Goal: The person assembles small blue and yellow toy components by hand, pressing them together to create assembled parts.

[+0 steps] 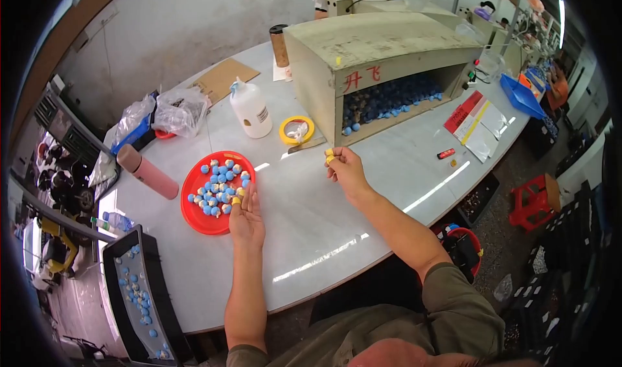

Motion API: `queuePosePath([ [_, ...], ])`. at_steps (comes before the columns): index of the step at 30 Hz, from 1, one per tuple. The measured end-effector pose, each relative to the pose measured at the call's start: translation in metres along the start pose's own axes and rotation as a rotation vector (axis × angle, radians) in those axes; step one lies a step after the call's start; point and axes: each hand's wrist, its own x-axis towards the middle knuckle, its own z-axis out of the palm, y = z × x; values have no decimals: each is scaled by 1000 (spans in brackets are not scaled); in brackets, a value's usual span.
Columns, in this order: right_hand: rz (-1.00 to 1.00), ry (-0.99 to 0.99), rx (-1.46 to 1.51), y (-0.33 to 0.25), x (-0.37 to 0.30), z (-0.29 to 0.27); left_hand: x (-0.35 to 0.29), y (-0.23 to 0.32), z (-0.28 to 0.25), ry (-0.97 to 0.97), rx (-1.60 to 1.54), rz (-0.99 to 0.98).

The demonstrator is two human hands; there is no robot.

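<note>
Small blue-and-cream balls (222, 178) are lying loose in a round red plate (206, 225), left of centre in the frame; being round, they are showing no long axis to line a grip up with. The left hand (247, 223) is resting at the plate's right rim, its fingers pointing up the frame and lying partly over the balls, so it is plainly the nearer hand, with the balls lying to its left and upper left. Its fingers are standing loosely bent and slightly apart; whether they are gripping a ball cannot be told. The right hand (348, 171) is hanging near the centre, well apart from the plate, with the balls lying to its left; its thumb and finger are nearly meeting, and whether anything small is sitting between them cannot be told. Yellow wraps (330, 160) are covering some fingertips. Beyond the hands, a yellow tape roll (283, 132) and a white plastic bottle (251, 113) are standing on the grey table (311, 237), while a pink flask (150, 174) is leaning left of the plate. An open-fronted metal box (382, 46), upper right of centre, is holding many darker blue balls (389, 101). A long black tray (159, 277) at lower left is holding further blue ones.
</note>
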Motion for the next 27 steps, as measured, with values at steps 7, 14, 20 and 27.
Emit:
queuePosePath([
  [7, -465, 491, -812, -4, 52, -77, -31, -25, 16, 28, 238, -45],
  [14, -444, 473, -1251, -9, 74, -93, -33, -36, 11, 13, 369, -106],
  [20, -382, 450, -898, 4, 45, -79, -42, -45, 17, -120, 789, 38],
  [27, -101, -240, -262, 29, -55, 11, -67, -61, 26, -468, 1503, 596],
])
